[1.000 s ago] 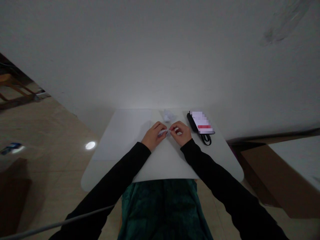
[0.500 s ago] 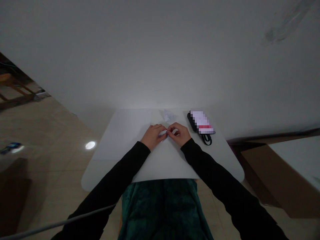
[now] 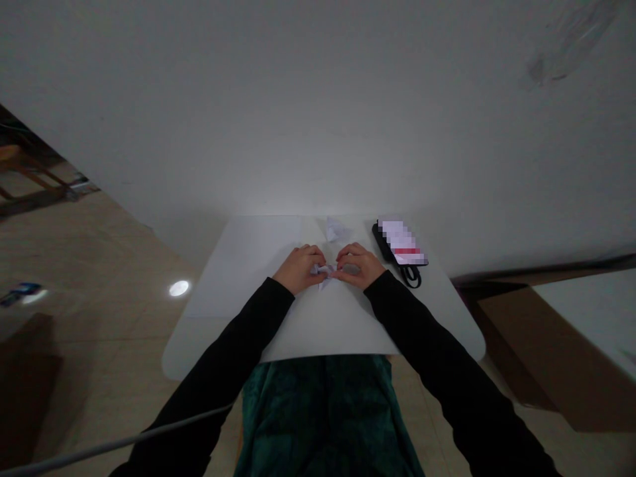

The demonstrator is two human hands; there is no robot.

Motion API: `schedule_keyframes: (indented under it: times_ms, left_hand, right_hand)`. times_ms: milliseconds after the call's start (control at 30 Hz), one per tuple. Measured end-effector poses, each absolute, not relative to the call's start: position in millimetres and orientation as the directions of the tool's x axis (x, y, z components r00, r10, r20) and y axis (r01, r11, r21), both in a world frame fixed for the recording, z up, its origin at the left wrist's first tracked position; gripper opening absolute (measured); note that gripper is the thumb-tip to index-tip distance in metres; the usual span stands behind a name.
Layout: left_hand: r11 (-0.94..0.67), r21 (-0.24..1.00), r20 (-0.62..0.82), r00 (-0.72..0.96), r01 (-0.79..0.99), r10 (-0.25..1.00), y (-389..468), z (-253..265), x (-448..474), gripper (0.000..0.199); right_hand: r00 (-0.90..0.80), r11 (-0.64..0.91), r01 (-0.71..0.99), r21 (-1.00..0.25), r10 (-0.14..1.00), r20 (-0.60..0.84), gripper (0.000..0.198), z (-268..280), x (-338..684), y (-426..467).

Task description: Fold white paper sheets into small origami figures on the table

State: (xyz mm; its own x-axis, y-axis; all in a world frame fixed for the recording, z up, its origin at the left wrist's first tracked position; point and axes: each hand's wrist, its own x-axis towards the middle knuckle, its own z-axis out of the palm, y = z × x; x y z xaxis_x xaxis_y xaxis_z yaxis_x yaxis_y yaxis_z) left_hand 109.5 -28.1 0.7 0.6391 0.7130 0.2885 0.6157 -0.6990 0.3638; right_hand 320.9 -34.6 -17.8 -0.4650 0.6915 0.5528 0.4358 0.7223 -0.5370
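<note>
Paper (image 3: 326,270), small, white, folded, is being pinched by my left hand (image 3: 299,270) and right hand (image 3: 368,267), nearly closed; seemingly I'm shaping it, next needing light pressure

Whites and pale lilac above, black and deep green below.
On my feed I get faintly lilac-white folded paper (image 3: 328,270), a plain white sheet (image 3: 243,265), an off-white tabletop (image 3: 328,331), solid black sleeves (image 3: 412,338), mottled dark-green cloth (image 3: 325,417), a pale-lilac, red-banded pixelated phone screen (image 3: 399,237) and a brown cardboard box (image 3: 561,358).
</note>
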Motion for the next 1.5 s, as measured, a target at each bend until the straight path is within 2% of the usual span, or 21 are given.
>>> schedule_keyframes:
  times_ms: [100, 200, 333, 433, 533, 633, 767, 867, 933, 1133, 1200, 1300, 1400, 1500]
  left_hand:
    - [-0.711, 0.379, 0.291, 0.653, 0.592, 0.699, -27.8, 1.9, 107.9, 0.012]
    - [-0.717, 0.445, 0.304, 0.662, 0.537, 0.685, -26.1, 4.5, 103.0, 0.013]
    - [-0.677, 0.502, 0.189, 0.695, 0.538, 0.694, -21.8, 13.1, 100.5, 0.010]
    - [-0.663, 0.471, 0.105, 0.709, 0.582, 0.697, -18.5, 22.9, 104.4, 0.014]
    - [-0.652, 0.426, 0.045, 0.706, 0.627, 0.707, -18.0, 31.8, 109.3, 0.017]
    - [-0.601, 0.327, 0.009, 0.633, 0.730, 0.774, -21.1, 38.5, 112.2, 0.013]
    - [-0.504, 0.204, -0.069, 0.525, 0.839, 0.848, -25.7, 45.9, 114.3, 0.010]
    - [-0.466, 0.200, -0.117, 0.493, 0.862, 0.862, -27.1, 47.4, 114.4, 0.013]
    - [-0.471, 0.215, -0.099, 0.498, 0.856, 0.861, -27.7, 45.5, 112.9, 0.016]
    - [-0.472, 0.266, -0.059, 0.503, 0.841, 0.862, -30.3, 40.9, 107.0, 0.019]
    - [-0.480, 0.244, -0.075, 0.510, 0.843, 0.857, -30.8, 42.8, 108.3, 0.019]
    - [-0.531, 0.152, -0.097, 0.547, 0.834, 0.831, -30.6, 46.1, 114.0, 0.021]
    - [-0.539, 0.092, -0.150, 0.547, 0.837, 0.824, -29.4, 47.3, 120.2, 0.031]
    - [-0.498, 0.047, -0.198, 0.497, 0.866, 0.845, -28.3, 49.0, 124.8, 0.033]
  right_hand:
    - [-0.522, 0.711, 0.439, -0.549, 0.699, 0.488, 0.027, -20.7, 327.5, -28.2]
    - [-0.572, 0.726, 0.420, -0.544, 0.678, 0.462, 0.023, -23.0, 328.4, -25.9]
    - [-0.497, 0.664, 0.510, -0.546, 0.746, 0.444, 0.028, -22.6, 317.5, -35.6]
    - [-0.407, 0.566, 0.630, -0.532, 0.824, 0.394, 0.021, -19.2, 307.5, -45.3]
    - [-0.383, 0.531, 0.635, -0.561, 0.847, 0.368, 0.005, -15.6, 303.1, -50.0]
    - [-0.396, 0.531, 0.571, -0.626, 0.846, 0.357, 0.022, -14.5, 302.8, -49.6]
    - [-0.388, 0.532, 0.544, -0.649, 0.845, 0.367, 0.029, -16.1, 301.5, -45.5]
    - [-0.376, 0.508, 0.572, -0.644, 0.860, 0.344, 0.029, -17.2, 300.7, -42.3]
    - [-0.378, 0.498, 0.590, -0.635, 0.866, 0.328, 0.027, -17.2, 302.0, -40.3]
    - [-0.448, 0.492, 0.601, -0.630, 0.860, 0.244, 0.009, -12.2, 309.5, -28.4]
    - [-0.486, 0.496, 0.641, -0.585, 0.853, 0.191, 0.017, -7.5, 306.5, -23.7]
    - [-0.503, 0.474, 0.762, -0.441, 0.862, 0.058, 0.025, 3.5, 294.0, -21.1]
    - [-0.459, 0.421, 0.870, -0.258, 0.882, -0.108, 0.023, 16.3, 280.0, -24.5]
    - [-0.420, 0.391, 0.906, -0.164, 0.882, -0.213, 0.020, 26.0, 271.6, -27.9]
